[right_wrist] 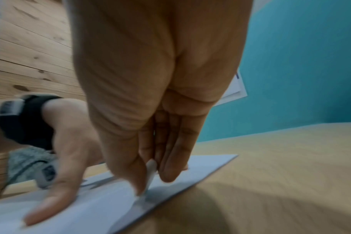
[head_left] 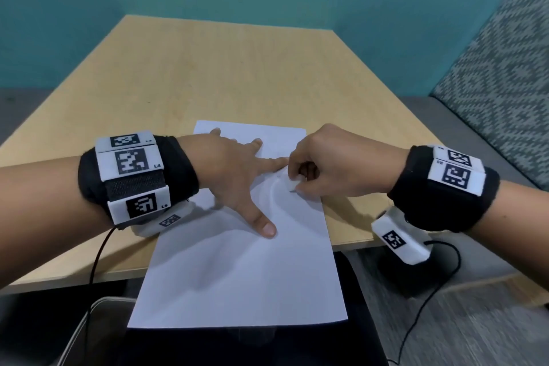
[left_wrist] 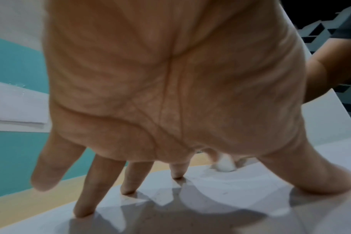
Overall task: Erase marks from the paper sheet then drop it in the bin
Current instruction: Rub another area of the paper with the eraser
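Observation:
A white paper sheet (head_left: pixel 246 270) lies on the wooden table (head_left: pixel 208 74), its near half hanging over the table's front edge. My left hand (head_left: pixel 237 175) is spread flat on the sheet (left_wrist: pixel 220 197), fingers and thumb pressing it down. My right hand (head_left: pixel 320 169) pinches a small white eraser (head_left: pixel 290 185) against the paper near its right edge, just beyond my left index fingertip. The eraser (left_wrist: pixel 224 165) shows past my left palm, and in the right wrist view the eraser (right_wrist: pixel 151 172) sits between thumb and fingers, touching the sheet (right_wrist: pixel 94 210). No marks are plainly visible.
A clear-rimmed container (head_left: pixel 89 327) sits below the table's front edge at lower left. A dark chair seat (head_left: pixel 350 345) is under the hanging paper. A patterned cushion (head_left: pixel 505 74) stands to the right. Cables run from both wrist bands.

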Demonstrator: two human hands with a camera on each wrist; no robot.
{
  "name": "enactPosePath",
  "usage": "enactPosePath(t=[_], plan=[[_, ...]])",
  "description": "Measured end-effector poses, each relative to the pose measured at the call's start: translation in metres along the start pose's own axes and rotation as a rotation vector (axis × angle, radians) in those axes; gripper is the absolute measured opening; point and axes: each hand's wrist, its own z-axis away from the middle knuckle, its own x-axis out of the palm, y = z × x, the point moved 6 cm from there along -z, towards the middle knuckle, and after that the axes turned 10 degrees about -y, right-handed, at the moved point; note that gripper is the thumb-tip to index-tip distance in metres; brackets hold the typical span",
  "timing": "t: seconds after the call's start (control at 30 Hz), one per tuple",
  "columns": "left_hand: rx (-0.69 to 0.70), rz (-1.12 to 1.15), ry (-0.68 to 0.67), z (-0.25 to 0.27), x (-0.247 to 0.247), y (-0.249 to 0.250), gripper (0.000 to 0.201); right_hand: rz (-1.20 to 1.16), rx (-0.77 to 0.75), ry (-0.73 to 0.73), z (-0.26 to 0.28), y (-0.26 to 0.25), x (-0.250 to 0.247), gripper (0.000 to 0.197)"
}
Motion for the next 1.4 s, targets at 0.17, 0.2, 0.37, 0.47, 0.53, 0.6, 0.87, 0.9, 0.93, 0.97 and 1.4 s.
enactPosePath(t=[0.17, 0.2, 0.37, 0.47, 0.53, 0.6, 0.87, 0.9, 0.93, 0.97, 1.4], plan=[[-0.016, -0.009, -0.02, -0.001, 0.0, 0.001, 0.137, 0.04, -0.063, -0.097, 0.0, -0.002, -0.001, 0.014], [-0.019, -0.014, -0.018, -0.001, 0.0, 0.002, 0.137, 0.053, -0.056, -0.071, -0.002, 0.0, -0.003, 0.013], [-0.015, -0.017, -0.017, 0.0, 0.0, 0.002, 0.138, 0.086, -0.088, -0.067, 0.006, -0.008, 0.003, 0.009], [-0.014, -0.02, -0.011, 0.001, 0.0, 0.002, 0.138, 0.081, -0.074, -0.087, 0.006, -0.006, 0.002, 0.01], [-0.018, -0.023, -0.013, 0.001, -0.001, 0.002, 0.137, 0.101, -0.021, -0.032, 0.003, 0.002, -0.002, 0.01], [-0.025, -0.019, -0.02, 0.001, -0.001, 0.003, 0.137, 0.114, -0.01, -0.011, 0.003, 0.002, 0.0, 0.011], [-0.019, 0.002, -0.031, 0.004, -0.004, 0.004, 0.134, 0.101, 0.023, 0.0, 0.006, 0.009, -0.001, 0.013], [-0.016, 0.006, -0.032, 0.005, -0.004, 0.004, 0.134, 0.094, 0.013, 0.005, 0.007, 0.009, -0.001, 0.014], [-0.012, 0.01, -0.032, 0.005, -0.004, 0.004, 0.134, 0.076, -0.009, -0.008, 0.009, 0.007, 0.001, 0.014], [-0.007, 0.013, -0.033, 0.006, -0.004, 0.005, 0.134, 0.043, -0.034, -0.037, 0.011, 0.003, 0.003, 0.015], [-0.011, 0.003, -0.038, 0.01, -0.011, 0.01, 0.133, 0.046, -0.031, -0.064, 0.013, 0.01, 0.001, 0.012]])
